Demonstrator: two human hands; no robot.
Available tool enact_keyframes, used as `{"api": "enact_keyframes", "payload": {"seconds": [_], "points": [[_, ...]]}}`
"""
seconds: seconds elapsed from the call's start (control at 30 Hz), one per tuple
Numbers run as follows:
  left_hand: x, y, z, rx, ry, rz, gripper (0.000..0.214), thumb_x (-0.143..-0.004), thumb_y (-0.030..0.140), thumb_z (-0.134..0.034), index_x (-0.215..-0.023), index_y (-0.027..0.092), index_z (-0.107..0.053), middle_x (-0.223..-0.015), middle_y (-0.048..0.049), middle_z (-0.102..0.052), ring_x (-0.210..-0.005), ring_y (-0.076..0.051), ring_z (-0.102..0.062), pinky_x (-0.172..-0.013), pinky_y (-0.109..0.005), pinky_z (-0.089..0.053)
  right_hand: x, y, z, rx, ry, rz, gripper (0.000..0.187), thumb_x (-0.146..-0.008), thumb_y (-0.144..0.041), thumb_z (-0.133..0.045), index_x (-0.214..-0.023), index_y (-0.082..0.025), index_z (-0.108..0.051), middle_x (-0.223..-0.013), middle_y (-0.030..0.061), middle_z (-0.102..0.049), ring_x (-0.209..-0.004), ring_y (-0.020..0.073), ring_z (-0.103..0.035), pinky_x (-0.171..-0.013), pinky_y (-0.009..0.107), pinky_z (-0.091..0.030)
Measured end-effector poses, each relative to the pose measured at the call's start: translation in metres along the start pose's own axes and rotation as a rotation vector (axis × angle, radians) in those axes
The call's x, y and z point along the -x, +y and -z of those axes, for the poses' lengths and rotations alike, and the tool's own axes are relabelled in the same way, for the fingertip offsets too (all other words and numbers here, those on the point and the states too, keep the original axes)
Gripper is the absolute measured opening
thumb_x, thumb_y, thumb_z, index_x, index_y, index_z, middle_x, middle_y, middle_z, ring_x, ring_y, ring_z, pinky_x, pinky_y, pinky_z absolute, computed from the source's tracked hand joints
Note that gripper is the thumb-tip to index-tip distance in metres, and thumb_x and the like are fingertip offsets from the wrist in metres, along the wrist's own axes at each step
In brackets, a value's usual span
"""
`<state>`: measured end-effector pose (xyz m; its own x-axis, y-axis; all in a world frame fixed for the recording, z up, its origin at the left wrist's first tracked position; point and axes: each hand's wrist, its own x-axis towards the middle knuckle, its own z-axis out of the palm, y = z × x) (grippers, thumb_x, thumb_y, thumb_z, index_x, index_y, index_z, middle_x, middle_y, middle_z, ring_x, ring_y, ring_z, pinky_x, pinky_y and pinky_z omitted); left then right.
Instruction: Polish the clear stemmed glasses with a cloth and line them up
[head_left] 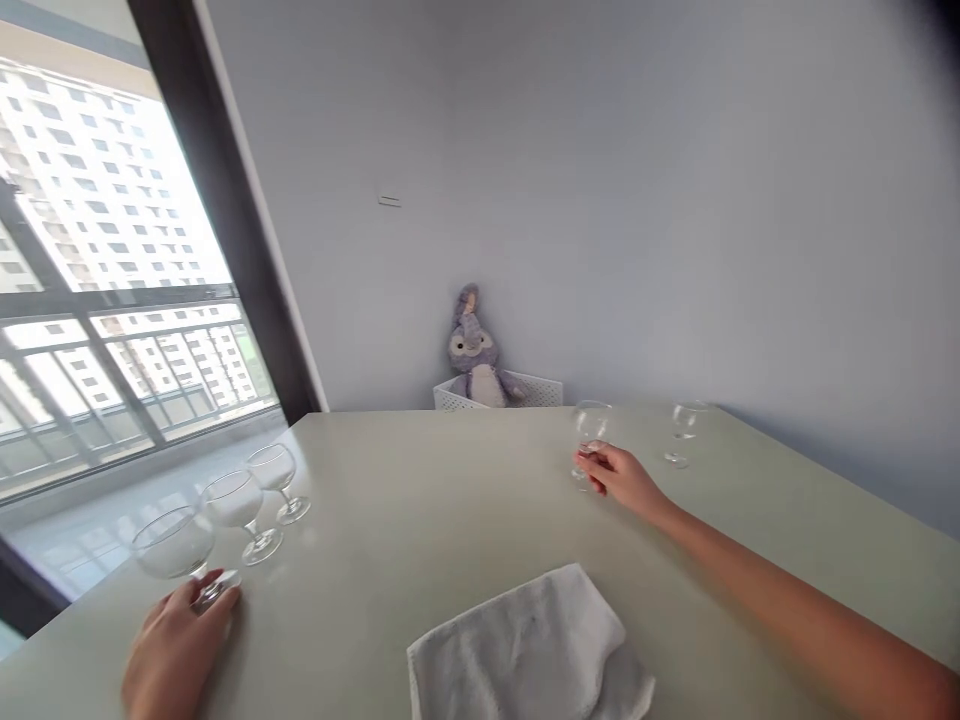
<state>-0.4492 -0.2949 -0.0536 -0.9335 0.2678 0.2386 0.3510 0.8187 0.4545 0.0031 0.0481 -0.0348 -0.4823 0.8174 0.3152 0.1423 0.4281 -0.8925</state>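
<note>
My left hand rests at the near left of the pale table, fingers closed round the foot of a clear stemmed glass. Two more stemmed glasses stand in a row behind it along the left edge. My right hand reaches far across the table and pinches the stem of another glass. A further glass stands to the right of that one, untouched.
A folded white cloth lies at the near middle of the table. A grey plush toy sits in a white basket behind the far edge against the wall. A large window fills the left.
</note>
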Motion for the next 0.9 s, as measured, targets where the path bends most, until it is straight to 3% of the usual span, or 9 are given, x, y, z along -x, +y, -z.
{"api": "enact_keyframes", "payload": {"seconds": [0.1, 0.23, 0.33, 0.47, 0.63, 0.9], "points": [[0.006, 0.003, 0.003, 0.011, -0.098, 0.026, 0.045, -0.079, 0.044, -0.047, -0.117, 0.022, -0.059, -0.123, -0.0107, -0.055, -0.114, -0.03, -0.053, -0.089, -0.042, -0.046, -0.033, -0.03, -0.077, -0.087, -0.151, 0.053, 0.034, -0.082, -0.05, -0.058, -0.088, -0.017, -0.056, -0.059, -0.0045, -0.049, -0.047, 0.0099, -0.046, -0.045, 0.023, -0.04], [0.015, 0.004, 0.002, 0.05, -0.081, 0.038, 0.045, -0.079, 0.042, -0.045, -0.117, 0.021, -0.057, -0.125, -0.0103, -0.054, -0.116, -0.029, -0.051, -0.093, -0.04, -0.043, -0.073, -0.059, -0.192, -0.151, -0.311, 0.054, 0.028, -0.086, -0.042, -0.057, -0.092, -0.015, -0.057, -0.061, -0.0051, -0.051, -0.047, 0.0084, -0.048, -0.046, 0.022, -0.043], [0.018, 0.004, -0.001, 0.062, -0.061, 0.04, 0.045, -0.08, 0.039, -0.044, -0.119, 0.019, -0.054, -0.125, -0.0104, -0.054, -0.118, -0.027, -0.049, -0.095, -0.037, -0.04, -0.093, -0.075, -0.271, -0.154, -0.404, 0.008, 0.023, -0.091, -0.034, -0.054, -0.1, -0.013, -0.058, -0.081, 0.0009, -0.06, -0.061, 0.0104, -0.057, -0.056, 0.025, -0.05], [0.021, 0.006, -0.002, 0.073, -0.045, 0.051, 0.044, -0.081, 0.037, -0.044, -0.12, 0.019, -0.052, -0.125, -0.0096, -0.055, -0.117, -0.027, -0.05, -0.093, -0.036, -0.041, -0.109, -0.091, -0.35, -0.146, -0.472, -0.073, 0.026, -0.091, -0.031, -0.055, -0.111, -0.014, -0.056, -0.106, 0.0071, -0.06, -0.086, 0.0176, -0.061, -0.073, 0.035, -0.054], [0.026, 0.009, 0.0, 0.087, -0.032, 0.063, 0.041, -0.081, 0.034, -0.043, -0.118, 0.019, -0.053, -0.125, -0.009, -0.055, -0.114, -0.026, -0.052, -0.091, -0.035, -0.041, -0.115, -0.102, -0.402, -0.137, -0.498, -0.171, 0.029, -0.091, -0.031, -0.055, -0.115, -0.015, -0.055, -0.113, 0.0085, -0.058, -0.094, 0.02, -0.06, -0.079, 0.039, -0.052], [0.028, 0.013, 0.004, 0.095, -0.031, 0.059, 0.037, -0.081, 0.033, -0.045, -0.113, 0.02, -0.057, -0.124, -0.0091, -0.057, -0.112, -0.027, -0.053, -0.091, -0.036, -0.04, -0.118, -0.099, -0.43, -0.132, -0.529, -0.231, 0.029, -0.091, -0.031, -0.054, -0.116, -0.016, -0.055, -0.115, 0.0088, -0.057, -0.095, 0.0202, -0.059, -0.08, 0.04, -0.052]]}}
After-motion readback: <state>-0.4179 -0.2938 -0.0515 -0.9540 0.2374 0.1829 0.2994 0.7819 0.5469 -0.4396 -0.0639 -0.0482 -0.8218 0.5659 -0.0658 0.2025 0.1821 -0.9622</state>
